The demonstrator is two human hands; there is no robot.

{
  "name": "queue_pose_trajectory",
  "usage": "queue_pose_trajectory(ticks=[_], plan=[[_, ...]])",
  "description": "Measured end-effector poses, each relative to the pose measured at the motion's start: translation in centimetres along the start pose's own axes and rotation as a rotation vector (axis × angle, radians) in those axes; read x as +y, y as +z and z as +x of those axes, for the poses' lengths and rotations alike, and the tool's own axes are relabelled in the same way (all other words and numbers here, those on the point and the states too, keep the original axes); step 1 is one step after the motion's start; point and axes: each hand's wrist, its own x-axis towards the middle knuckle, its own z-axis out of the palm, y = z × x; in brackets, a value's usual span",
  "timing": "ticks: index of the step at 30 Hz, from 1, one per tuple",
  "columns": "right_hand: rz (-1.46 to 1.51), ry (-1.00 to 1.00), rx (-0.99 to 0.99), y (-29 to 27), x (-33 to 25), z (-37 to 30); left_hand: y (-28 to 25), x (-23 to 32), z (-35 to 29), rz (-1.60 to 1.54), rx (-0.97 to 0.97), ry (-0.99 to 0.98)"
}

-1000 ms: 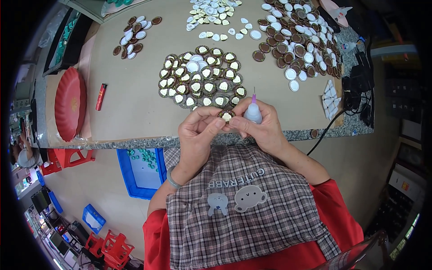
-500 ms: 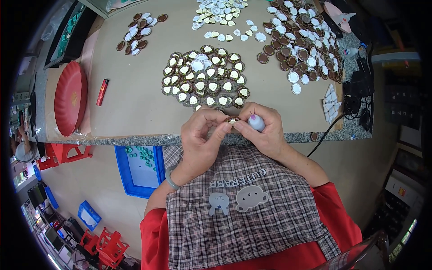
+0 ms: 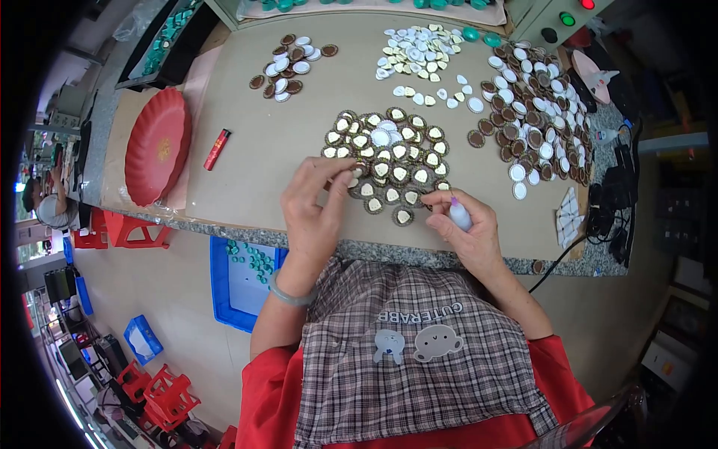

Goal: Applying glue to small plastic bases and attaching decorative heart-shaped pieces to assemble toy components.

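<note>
Small scalloped brown discs with cream-gold rounded pieces on them (image 3: pixel 399 175) lie in a crowded group on the table before me. My left hand (image 3: pixel 313 206) is at the group's left edge, thumb and fingertips closed around one such disc (image 3: pixel 356 175), which the fingers partly hide. My right hand (image 3: pixel 473 238) is at the group's near right side. A small pale squeeze bottle with a purple tip (image 3: pixel 460 217) is held in its curled fingers, tip upward. The index finger and thumb reach toward the nearest discs; whether they touch one is hard to tell.
Loose brown and white discs (image 3: pixel 535 112) are heaped at the right, a smaller cluster (image 3: pixel 288 67) at the far left. Cream pieces (image 3: pixel 422 52) lie at the back. A red fluted dish (image 3: pixel 157 146) and red tube (image 3: pixel 217 150) are left. A blue bin (image 3: pixel 238 288) sits below the table edge.
My hands have parted. The left went forward to the group's left edge with a disc; the right moved slightly aside, still holding the bottle. The view has shifted, showing more of the table's back.
</note>
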Motion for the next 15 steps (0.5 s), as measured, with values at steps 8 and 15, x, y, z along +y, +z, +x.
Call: queue_pose_trajectory(ticks=[8, 15], plan=[[0.0, 0.058, 0.031, -0.6, -0.2, -0.4, -1.2, -3.6, 3.6, 0.198, 0.037, 0.069], [0.013, 0.08, 0.031, -0.7, -0.1, -0.5, -4.1, -7.7, 10.2, 0.554, 0.17, 0.115]])
